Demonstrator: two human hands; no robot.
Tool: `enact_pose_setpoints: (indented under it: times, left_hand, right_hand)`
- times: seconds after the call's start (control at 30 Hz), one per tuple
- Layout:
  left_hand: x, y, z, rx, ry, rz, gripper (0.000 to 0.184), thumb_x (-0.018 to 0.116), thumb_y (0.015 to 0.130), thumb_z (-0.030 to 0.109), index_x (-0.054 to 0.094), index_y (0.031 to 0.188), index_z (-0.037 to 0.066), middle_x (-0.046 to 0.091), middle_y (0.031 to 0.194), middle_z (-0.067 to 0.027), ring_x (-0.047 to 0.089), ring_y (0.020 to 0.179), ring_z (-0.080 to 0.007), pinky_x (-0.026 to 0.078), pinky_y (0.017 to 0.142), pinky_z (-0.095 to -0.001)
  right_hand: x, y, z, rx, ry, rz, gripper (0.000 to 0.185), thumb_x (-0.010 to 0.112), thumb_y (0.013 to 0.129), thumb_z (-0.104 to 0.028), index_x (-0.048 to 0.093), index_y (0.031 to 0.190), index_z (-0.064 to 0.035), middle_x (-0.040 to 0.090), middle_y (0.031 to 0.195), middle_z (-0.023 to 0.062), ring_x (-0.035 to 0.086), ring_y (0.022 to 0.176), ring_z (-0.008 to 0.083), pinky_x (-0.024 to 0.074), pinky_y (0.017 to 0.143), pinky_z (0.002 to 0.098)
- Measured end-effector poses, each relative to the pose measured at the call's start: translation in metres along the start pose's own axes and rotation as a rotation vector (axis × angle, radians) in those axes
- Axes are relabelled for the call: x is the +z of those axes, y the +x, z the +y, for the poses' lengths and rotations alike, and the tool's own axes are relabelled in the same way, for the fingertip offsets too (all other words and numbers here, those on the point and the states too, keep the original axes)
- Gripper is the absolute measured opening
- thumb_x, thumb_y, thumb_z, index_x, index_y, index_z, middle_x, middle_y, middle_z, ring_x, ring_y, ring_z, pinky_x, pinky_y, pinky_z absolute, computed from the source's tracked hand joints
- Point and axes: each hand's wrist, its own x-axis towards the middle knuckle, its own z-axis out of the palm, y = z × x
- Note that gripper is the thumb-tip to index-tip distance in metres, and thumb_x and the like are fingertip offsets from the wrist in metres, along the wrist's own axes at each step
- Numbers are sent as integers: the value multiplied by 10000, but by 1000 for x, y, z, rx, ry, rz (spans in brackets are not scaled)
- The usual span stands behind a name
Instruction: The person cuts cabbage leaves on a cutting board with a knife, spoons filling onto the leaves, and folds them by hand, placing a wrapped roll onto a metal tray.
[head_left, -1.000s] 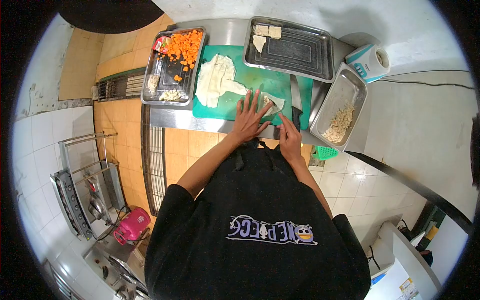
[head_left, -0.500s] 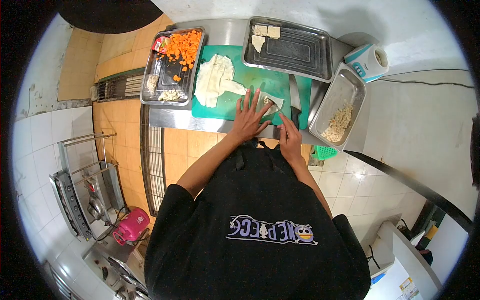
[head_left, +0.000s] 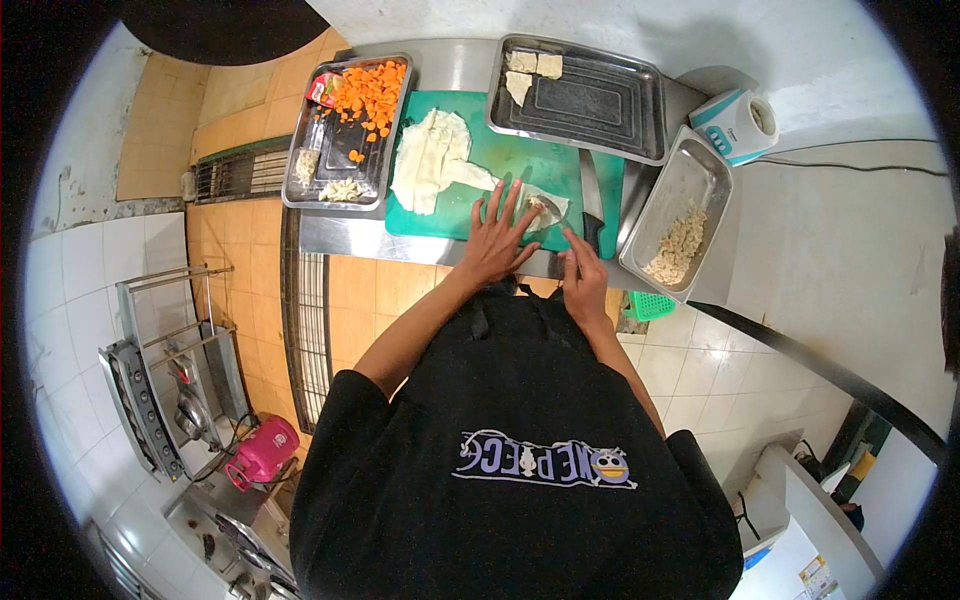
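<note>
On the green cutting board [head_left: 440, 222] lies a small piece of thin pale dough wrapper [head_left: 549, 199] with a bit of crumbly filling on it. My left hand [head_left: 492, 243] is spread out at the board's front edge, its fingertips by the wrapper's left side. A metal spoon [head_left: 552, 211] is pinched in my right hand [head_left: 586, 278], its bowl down at the filling. A larger, irregular dough sheet [head_left: 432, 160] lies further left. To the right of the wrapper rests a knife [head_left: 590, 200] with a black handle.
At left, a metal tray [head_left: 375, 193] carries chopped carrots [head_left: 370, 95] and small pale heaps. Behind the board, another tray [head_left: 600, 100] has several dough pieces. A deep steel pan [head_left: 640, 225] with filling [head_left: 680, 250] stands right, near a tissue pack [head_left: 735, 125].
The spoon shows more plainly over the filling now. My right hand has shifted slightly, and my left hand stays nearly in place.
</note>
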Motion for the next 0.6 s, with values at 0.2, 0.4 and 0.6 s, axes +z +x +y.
enact_pose_setpoints:
  times: [0.2,0.4,0.6]
  left_hand:
    - [-1,-1,-1,-15,-15,-12,800,668,976,538,425,1614,120,250,1755,-110,179,1604,-386,234,1180,-646]
    - [0,-3,0,3,1,-28,807,643,991,538,396,1630,111,350,1712,-28,164,1609,-331,182,1206,-629]
    - [2,-6,-3,-1,-4,-51,789,616,1013,528,372,1637,111,333,1719,-36,158,1606,-334,172,1205,-624]
  right_hand:
    - [0,2,-2,-17,-25,12,360,551,1064,-76,634,1411,-24,706,1286,243,746,1056,375,589,918,448]
    - [0,1,3,110,141,66,350,526,1108,-144,632,1411,-5,726,1284,189,760,901,254,591,762,368]
    - [5,6,5,444,676,145,386,495,1147,-241,637,1423,-11,719,1335,126,734,885,176,542,608,264]
